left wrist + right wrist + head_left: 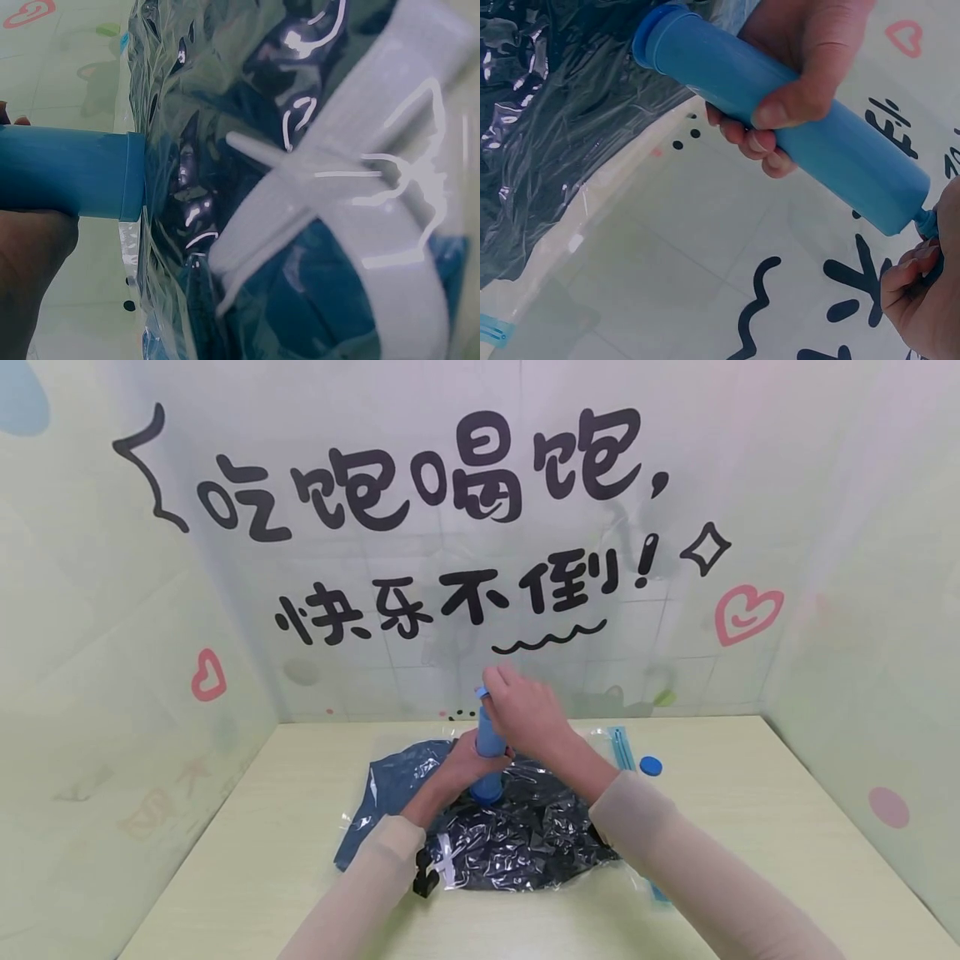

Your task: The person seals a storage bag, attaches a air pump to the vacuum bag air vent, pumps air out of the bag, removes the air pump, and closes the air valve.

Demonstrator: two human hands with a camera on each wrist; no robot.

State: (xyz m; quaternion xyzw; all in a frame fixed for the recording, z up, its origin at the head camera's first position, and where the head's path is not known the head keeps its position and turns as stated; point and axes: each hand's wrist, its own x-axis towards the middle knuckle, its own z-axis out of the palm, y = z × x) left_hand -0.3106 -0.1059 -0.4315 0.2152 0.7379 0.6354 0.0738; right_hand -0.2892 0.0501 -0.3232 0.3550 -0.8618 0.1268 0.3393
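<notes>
A blue hand pump stands upright on a clear plastic storage bag filled with dark, folded cloth. My left hand grips the pump's barrel, its thumb and fingers wrapped round it in the right wrist view. At the top, my right hand holds the pump's handle with curled fingers; much of the handle is hidden by the hand. In the left wrist view the barrel's wide end meets the bag's wrinkled, shiny film. The handle end sits close to the barrel, with a short rod between.
A round blue cap lies on the pale wooden table right of the bag. A blue zip strip runs along the bag's right edge. White straps and a black piece show near its front. A printed curtain stands behind.
</notes>
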